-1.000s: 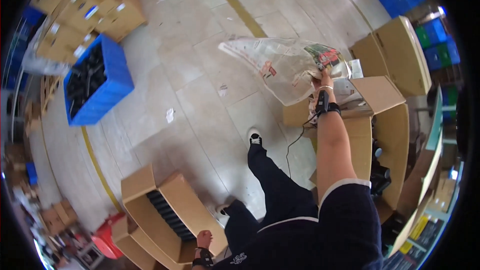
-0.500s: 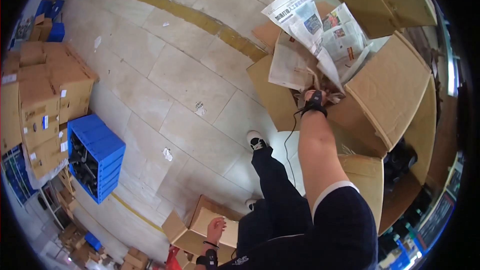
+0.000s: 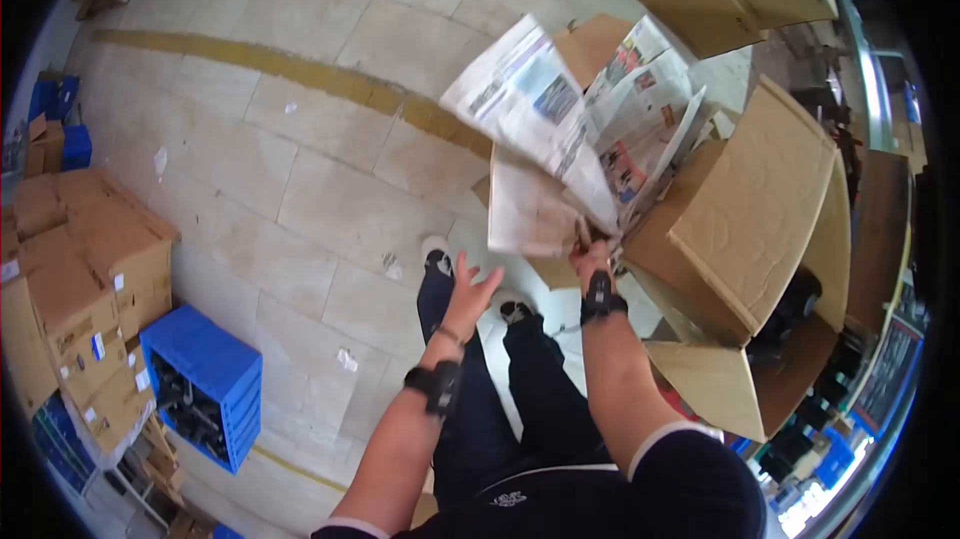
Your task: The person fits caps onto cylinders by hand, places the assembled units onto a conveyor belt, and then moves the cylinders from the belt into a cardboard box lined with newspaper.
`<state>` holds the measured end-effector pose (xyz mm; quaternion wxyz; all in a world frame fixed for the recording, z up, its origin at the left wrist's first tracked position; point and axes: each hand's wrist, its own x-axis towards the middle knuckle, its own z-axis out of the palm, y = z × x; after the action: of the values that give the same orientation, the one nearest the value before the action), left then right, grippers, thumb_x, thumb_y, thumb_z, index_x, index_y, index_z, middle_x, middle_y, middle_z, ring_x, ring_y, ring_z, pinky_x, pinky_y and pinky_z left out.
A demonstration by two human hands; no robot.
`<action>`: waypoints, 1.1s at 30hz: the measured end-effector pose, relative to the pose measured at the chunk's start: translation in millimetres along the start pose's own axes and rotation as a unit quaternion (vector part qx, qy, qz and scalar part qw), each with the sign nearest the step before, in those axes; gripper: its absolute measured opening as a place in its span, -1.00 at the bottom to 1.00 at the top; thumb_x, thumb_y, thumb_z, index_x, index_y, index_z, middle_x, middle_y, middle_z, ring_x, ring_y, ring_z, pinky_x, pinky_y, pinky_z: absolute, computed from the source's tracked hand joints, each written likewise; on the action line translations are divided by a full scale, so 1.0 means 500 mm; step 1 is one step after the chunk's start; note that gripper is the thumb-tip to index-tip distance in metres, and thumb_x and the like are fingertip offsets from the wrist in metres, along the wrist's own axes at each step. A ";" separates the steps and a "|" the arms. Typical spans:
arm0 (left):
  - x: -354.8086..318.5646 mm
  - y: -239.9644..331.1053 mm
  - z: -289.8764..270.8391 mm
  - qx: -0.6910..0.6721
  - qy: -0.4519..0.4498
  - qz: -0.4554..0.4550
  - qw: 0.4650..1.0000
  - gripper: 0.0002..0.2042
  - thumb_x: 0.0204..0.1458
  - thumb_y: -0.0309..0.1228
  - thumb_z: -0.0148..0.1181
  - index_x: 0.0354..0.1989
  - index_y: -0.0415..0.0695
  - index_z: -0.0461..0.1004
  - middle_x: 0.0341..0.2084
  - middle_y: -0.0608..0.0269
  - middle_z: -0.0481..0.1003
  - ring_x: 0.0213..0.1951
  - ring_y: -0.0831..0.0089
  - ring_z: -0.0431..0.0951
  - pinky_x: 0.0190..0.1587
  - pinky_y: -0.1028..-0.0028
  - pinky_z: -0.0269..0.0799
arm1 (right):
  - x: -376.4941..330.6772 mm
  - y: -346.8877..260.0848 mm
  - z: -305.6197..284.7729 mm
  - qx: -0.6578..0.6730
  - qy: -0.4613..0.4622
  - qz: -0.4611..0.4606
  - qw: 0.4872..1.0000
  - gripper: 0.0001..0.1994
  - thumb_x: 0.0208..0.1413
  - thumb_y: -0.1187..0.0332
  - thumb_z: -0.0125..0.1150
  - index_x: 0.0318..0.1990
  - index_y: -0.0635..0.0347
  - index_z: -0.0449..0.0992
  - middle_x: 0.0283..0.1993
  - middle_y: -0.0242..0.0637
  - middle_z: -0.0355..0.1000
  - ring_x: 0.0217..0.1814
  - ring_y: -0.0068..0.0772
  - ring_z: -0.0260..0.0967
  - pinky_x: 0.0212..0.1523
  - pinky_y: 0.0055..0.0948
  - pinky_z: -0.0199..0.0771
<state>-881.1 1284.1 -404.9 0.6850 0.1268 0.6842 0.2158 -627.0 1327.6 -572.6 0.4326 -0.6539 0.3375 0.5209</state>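
Above the open cardboard box (image 3: 770,239), at two o'clock, the right hand (image 3: 592,259) pinches a loose sheaf of newspaper (image 3: 570,129). The left hand (image 3: 468,289) hangs open and empty. Gripped only at one edge, sheets could slip and scatter.

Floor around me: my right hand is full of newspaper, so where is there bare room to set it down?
Free: tiled floor between the yellow line and the blue crate. Crowded: right, open cardboard box by the right hand gripping newspaper; far left, stacked cartons.
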 end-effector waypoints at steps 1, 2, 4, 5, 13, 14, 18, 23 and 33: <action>0.057 0.057 0.075 0.004 -0.013 0.002 1.000 -0.19 0.03 -0.05 0.20 0.35 0.04 -0.16 0.17 0.17 0.20 0.13 0.37 0.26 -0.01 0.20 0.35 | -0.031 -0.054 -0.017 0.018 -0.025 -0.027 0.999 -0.81 0.15 0.15 -0.07 -0.20 -0.19 0.49 -0.42 -0.54 0.48 -0.59 -0.53 0.30 -0.68 -0.62 0.25; 0.084 0.133 0.151 -0.044 -0.032 -0.032 0.998 -0.21 0.02 -0.14 0.22 0.35 0.01 -0.11 0.15 0.14 0.24 0.11 0.35 0.29 -0.01 0.23 0.35 | -0.036 -0.109 -0.034 0.066 -0.009 -0.040 0.997 -0.80 0.15 0.11 -0.05 -0.23 -0.20 0.50 -0.43 -0.53 0.48 -0.58 -0.51 0.32 -0.69 -0.62 0.27; 0.146 0.189 0.215 -0.088 -0.052 -0.075 0.992 -0.23 0.00 -0.22 0.24 0.34 -0.01 -0.06 0.13 0.10 0.28 0.09 0.33 0.33 0.00 0.25 0.36 | -0.056 -0.147 -0.059 0.081 0.014 -0.040 0.996 -0.71 0.12 -0.02 0.00 -0.34 -0.10 0.54 -0.52 -0.47 0.47 -0.55 -0.44 0.40 -0.70 -0.52 0.34; 0.214 0.166 0.157 -0.040 -0.051 0.074 0.995 -0.31 0.01 -0.34 0.20 0.32 -0.06 0.02 0.08 0.07 0.34 0.07 0.27 0.37 0.01 0.30 0.35 | -0.091 -0.088 -0.038 0.079 0.008 -0.019 0.997 -0.71 0.12 -0.02 0.00 -0.34 -0.10 0.54 -0.52 -0.47 0.47 -0.55 -0.44 0.40 -0.70 -0.52 0.34; 0.229 0.274 0.198 0.255 -0.161 0.416 0.858 -0.51 -0.02 -0.64 -0.04 0.18 -0.22 0.26 0.03 -0.11 0.40 0.08 0.07 0.42 0.06 0.37 0.33 | -0.497 -0.069 0.172 -0.589 -0.069 -0.494 0.636 -0.75 -0.01 0.26 0.22 -0.39 0.32 0.48 -0.53 0.06 0.40 -0.50 0.07 0.39 -0.40 -0.19 0.40; 0.239 0.286 0.204 0.249 -0.184 0.451 0.837 -0.45 -0.11 -0.71 -0.05 0.16 -0.12 0.30 -0.04 -0.12 0.43 0.00 -0.04 0.43 0.01 0.26 0.37 | -0.478 -0.074 0.210 -0.535 -0.107 -0.551 0.631 -0.78 0.01 0.30 0.20 -0.32 0.31 0.50 -0.49 0.02 0.43 -0.47 -0.05 0.42 -0.39 -0.26 0.39; 0.327 0.280 0.239 0.200 -0.201 0.452 0.846 -0.45 -0.16 -0.74 -0.08 0.12 -0.19 0.33 -0.02 -0.12 0.43 0.07 0.06 0.42 0.08 0.35 0.32 | -0.230 -0.147 0.277 -0.550 -0.102 -0.613 0.557 -0.75 0.01 0.34 0.13 -0.16 0.21 0.51 -0.18 0.10 0.44 -0.15 0.07 0.41 -0.14 -0.15 0.39; 0.329 0.296 0.327 0.194 -0.259 0.369 0.871 -0.42 -0.18 -0.74 -0.13 0.15 -0.22 0.29 -0.01 -0.06 0.43 0.09 0.13 0.41 0.15 0.42 0.23 | 0.109 -0.477 0.153 -0.640 0.170 -0.710 0.240 -0.52 0.12 0.15 0.05 0.12 0.27 0.35 0.17 -0.03 0.31 0.19 0.00 0.23 0.20 -0.09 0.16; 0.347 0.329 0.329 0.469 -0.061 0.317 0.822 -0.24 -0.08 -0.63 0.07 0.35 -0.06 -0.10 0.00 -0.03 0.37 0.14 0.14 0.31 0.05 0.28 0.32 | 0.108 -0.548 0.283 -0.460 0.467 -0.493 0.572 -0.20 -0.04 -0.05 0.18 0.36 -0.34 -0.07 0.40 0.09 -0.23 0.36 0.28 -0.13 0.21 0.12 0.08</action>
<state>-743.0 1529.5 -475.5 0.4773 0.6553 0.5817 0.0663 -425.1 1567.0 -578.2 0.0457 -0.9828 -0.1663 -0.0656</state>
